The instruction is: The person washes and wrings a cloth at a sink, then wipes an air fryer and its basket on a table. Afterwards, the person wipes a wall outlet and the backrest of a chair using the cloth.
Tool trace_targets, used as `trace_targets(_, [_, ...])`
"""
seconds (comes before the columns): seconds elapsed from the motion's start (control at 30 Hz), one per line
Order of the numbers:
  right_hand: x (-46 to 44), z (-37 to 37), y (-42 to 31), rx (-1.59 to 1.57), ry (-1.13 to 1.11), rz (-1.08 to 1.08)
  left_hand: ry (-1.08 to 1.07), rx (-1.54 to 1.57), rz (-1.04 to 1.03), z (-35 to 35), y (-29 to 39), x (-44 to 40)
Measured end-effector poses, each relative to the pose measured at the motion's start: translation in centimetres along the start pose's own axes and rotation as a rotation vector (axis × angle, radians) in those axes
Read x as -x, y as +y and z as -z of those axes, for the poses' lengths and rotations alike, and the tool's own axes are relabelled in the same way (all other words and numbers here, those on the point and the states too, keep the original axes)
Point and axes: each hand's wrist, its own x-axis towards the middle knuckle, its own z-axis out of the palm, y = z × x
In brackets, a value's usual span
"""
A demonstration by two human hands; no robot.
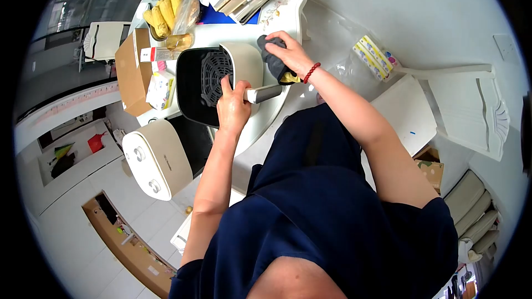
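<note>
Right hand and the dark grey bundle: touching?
Touching. The head view shows the right hand closed on the dark grey bundle, fingers lying over its top.

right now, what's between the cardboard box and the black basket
In the head view: a patterned packet; higher in the picture, something pink and a red-and-white box.

Left arm (213, 171) is stretched out front with just a slight bend, left grip (234, 109) clamped, thumb pointing ahead. Right arm (354, 111) angles inward, right grip (291, 55) a bit further forward, fingers curled.
</note>
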Motion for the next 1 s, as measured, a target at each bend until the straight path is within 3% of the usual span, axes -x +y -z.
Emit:
trace_targets(0.17, [0.7, -0.2, 4.2, 0.214, -0.129, 0.018, -0.090, 0.013, 0.028, -0.2, 0.1, -0.9])
trace_targets(0.23, [2.2, -0.3, 4.3, 0.479, -0.134, -0.035, -0.120, 0.018, 0.034, -0.2, 0.1, -1.2])
trace_targets(0.37, [1.6, -1.4, 4.4, 0.691, -0.203, 0.032, -0.158, 0.008, 0.010, -0.2, 0.5, -1.0])
trace_targets(0.4, [1.6, -2.3, 5.2, 0.722, -0.091, 0.187, -0.171, 0.008, 0.010, -0.1, 0.6, -1.2])
trace_targets(0.5, [-0.3, -3.2, 6.4, 0.809, 0.026, 0.341, -0.093, -0.007, -0.061, -0.6, -1.5, -1.7])
trace_targets(0.63, [-5.7, -4.5, 5.3, 0.889, 0.205, 0.396, -0.058, 0.028, -0.070, -0.5, -3.0, -2.0])
trace_targets(0.73, [-5.5, -4.4, 4.6, 0.964, 0.147, 0.397, -0.103, 0.007, -0.039, -0.1, -2.8, -2.1])
trace_targets(0.9, [0.1, -3.6, 4.7, 0.883, -0.234, 0.034, -0.134, 0.042, -0.024, -0.2, -3.0, -1.7])
trace_targets(1.0, [-1.0, -3.4, 5.9, 0.893, -0.152, 0.191, -0.117, 0.046, -0.055, -0.2, -3.5, -1.6])
